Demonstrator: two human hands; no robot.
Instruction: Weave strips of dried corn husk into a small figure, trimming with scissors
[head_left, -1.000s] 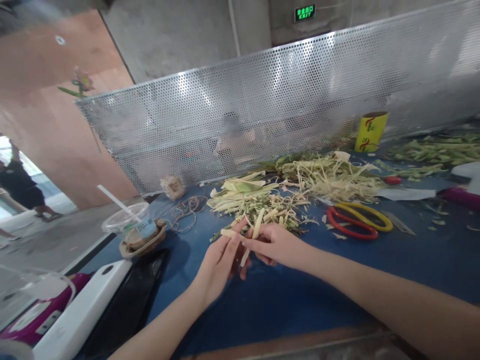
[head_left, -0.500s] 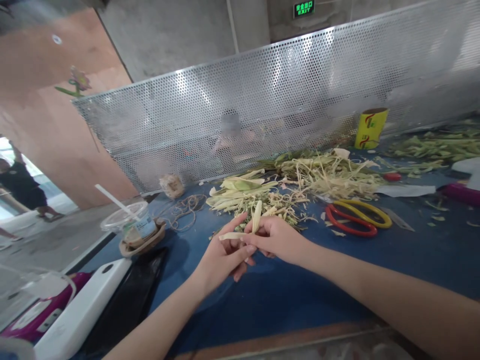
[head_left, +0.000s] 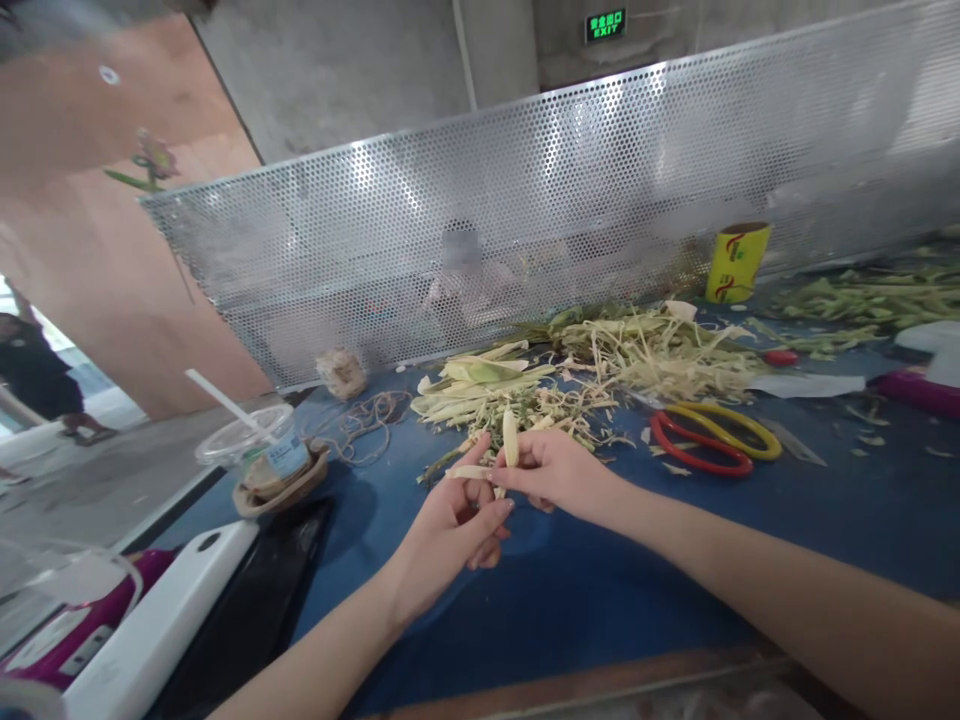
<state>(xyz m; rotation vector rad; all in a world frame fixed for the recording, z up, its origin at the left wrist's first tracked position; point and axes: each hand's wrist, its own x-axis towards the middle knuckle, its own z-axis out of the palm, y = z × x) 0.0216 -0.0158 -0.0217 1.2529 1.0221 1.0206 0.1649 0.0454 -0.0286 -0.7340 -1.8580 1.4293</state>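
My right hand (head_left: pixel 559 475) pinches a pale folded corn husk strip (head_left: pixel 511 438), one end of which stands upright above the fingers. Another pale end (head_left: pixel 469 472) of husk points left across the index finger of my left hand (head_left: pixel 450 525). The left fingers are curled around the lower part of the husk, with the thumb close below the right fingertips. Just beyond both hands lies a heap of shredded husk and green scraps (head_left: pixel 536 405), with broader pale husk leaves (head_left: pixel 476 380) on its left side.
Red-and-yellow-handled scissors (head_left: pixel 701 465) lie at the right beside a yellow tube (head_left: pixel 739 262). A perforated metal screen (head_left: pixel 510 200) stands behind. On the left are tangled twine (head_left: pixel 371 425), a plastic cup with a straw (head_left: pixel 281 450), a black tablet-like slab (head_left: pixel 251 610) and a white case (head_left: pixel 169 620).
The left thumb has dropped slightly away from the right fingertips. The upright husk end now stands straighter, and the left-pointing end has shifted a little to the right.
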